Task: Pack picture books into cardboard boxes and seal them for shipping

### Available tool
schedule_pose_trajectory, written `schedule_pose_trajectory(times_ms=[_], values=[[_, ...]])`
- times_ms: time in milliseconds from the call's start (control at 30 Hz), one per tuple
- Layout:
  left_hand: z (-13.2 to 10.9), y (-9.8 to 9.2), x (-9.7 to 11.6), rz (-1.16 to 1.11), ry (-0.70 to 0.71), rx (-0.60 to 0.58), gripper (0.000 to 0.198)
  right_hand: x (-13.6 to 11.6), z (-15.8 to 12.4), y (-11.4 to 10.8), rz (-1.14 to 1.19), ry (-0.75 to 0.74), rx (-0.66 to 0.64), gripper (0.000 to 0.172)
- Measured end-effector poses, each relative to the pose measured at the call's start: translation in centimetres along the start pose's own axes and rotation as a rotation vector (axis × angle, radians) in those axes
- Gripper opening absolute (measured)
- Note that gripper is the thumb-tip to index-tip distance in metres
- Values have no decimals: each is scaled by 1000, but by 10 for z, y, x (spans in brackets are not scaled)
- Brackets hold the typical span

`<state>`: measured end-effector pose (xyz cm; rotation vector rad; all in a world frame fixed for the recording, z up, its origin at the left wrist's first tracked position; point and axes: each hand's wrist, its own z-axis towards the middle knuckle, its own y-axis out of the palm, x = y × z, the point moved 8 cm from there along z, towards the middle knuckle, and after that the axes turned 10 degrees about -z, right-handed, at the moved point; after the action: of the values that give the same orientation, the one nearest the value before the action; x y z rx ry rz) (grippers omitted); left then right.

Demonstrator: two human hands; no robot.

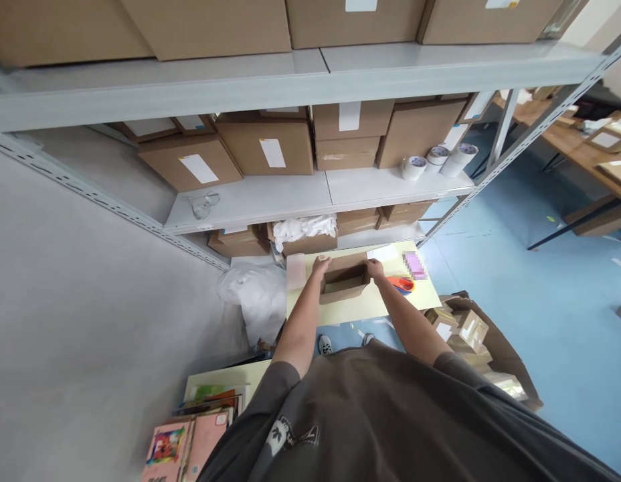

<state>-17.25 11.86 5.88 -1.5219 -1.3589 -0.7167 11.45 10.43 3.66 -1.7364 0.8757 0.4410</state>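
Observation:
An open cardboard box (344,293) sits on the pale yellow table (303,306) in front of me, its top facing up and its inside showing. My left hand (321,264) grips the left side of the box, fingers closed on the cardboard. On the opposite side, my right hand (374,268) is closed on the right edge. Just right of that hand lies an orange, blue and yellow object (401,285), partly hidden by my forearm. A white sheet of paper (383,254) lies behind my right hand, and a blurred-out purple item (415,265) is farther right.
A grey metal shelf rack (270,199) with cardboard boxes (265,147) stands over the table's far side. Tape rolls (413,167) and clear glasses (204,205) rest on it. A large carton of parcels (511,341) is at right, a white plastic bag (260,298) at left.

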Motion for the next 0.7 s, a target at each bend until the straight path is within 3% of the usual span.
schedule_pose_trajectory(times_ms=[67, 133, 167, 300, 367, 500, 700], values=[[-21, -19, 8, 82, 84, 139, 57, 1, 3, -2, 14, 30, 7, 33], [-50, -31, 22, 174, 299, 195, 49, 2, 7, -3, 23, 50, 8, 32], [-64, -28, 23, 233, 363, 138, 47, 3, 10, -4, 27, 62, 5, 32], [-113, 12, 0, 530, 488, -343, 43, 11, 19, -5, 51, 157, -43, 37], [-127, 24, -14, 629, 513, -421, 47, 14, 24, -4, 58, 195, -66, 41], [-137, 32, -29, 642, 542, -352, 59, 18, 31, 0, 37, 204, -62, 47], [-147, 30, -45, 564, 509, -281, 50, 25, 39, 0, -44, 263, -50, 57]])
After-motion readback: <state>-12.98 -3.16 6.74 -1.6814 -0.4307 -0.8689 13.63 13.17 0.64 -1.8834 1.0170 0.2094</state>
